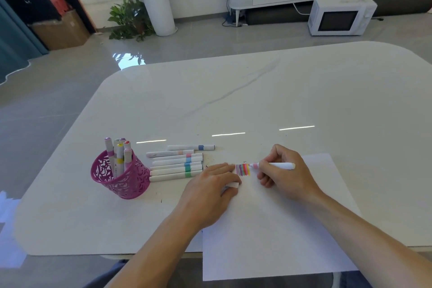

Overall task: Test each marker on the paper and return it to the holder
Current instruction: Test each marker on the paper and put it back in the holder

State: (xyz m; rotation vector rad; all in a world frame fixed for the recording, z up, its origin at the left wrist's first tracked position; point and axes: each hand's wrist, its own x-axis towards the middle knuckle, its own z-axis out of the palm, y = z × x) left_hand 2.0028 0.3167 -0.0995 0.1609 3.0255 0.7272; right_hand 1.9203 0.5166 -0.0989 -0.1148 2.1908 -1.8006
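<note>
Right hand (285,179) grips the marker (280,166), tip on the paper (280,229) for swatching. Left hand (208,192) pins it flat, looks like it's pinching the cap (233,185).

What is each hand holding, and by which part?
Right hand grips the pink-banded marker near its tip. Left hand seems to pinch a small white cap, resting on the paper.

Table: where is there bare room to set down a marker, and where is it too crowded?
Free: the far half of the table, beyond the loose markers and the right hand; also the near part of the paper, between the forearms. Crowded: from the holder across the loose markers to the left hand, and at the colour strokes between the hands.
</note>
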